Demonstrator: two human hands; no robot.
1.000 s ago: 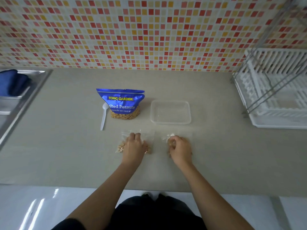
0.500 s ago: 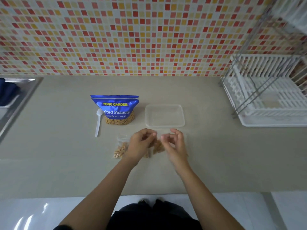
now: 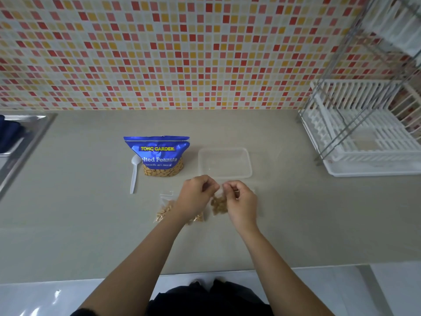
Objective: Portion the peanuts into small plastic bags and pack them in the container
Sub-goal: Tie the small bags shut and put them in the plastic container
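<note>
Both hands, left hand (image 3: 197, 197) and right hand (image 3: 239, 201), are now pinching the top of a small peanut bag (image 3: 219, 205) lifted off the surface (image 3: 79, 224), no longer pressing flat. Just beyond it, the clear container (image 3: 225, 162) is sitting empty; left of that container are standing the blue peanut pouch (image 3: 157, 156) and lying another filled bag (image 3: 165, 209).

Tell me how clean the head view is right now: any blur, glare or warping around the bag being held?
Head view: even, soft light with faint shadows; wide-angle warping bends the rack and wall tiles at the edges; glare only on the glossy floor. The held bag between the left hand and right hand looks soft, so its seal cannot be read.
</note>
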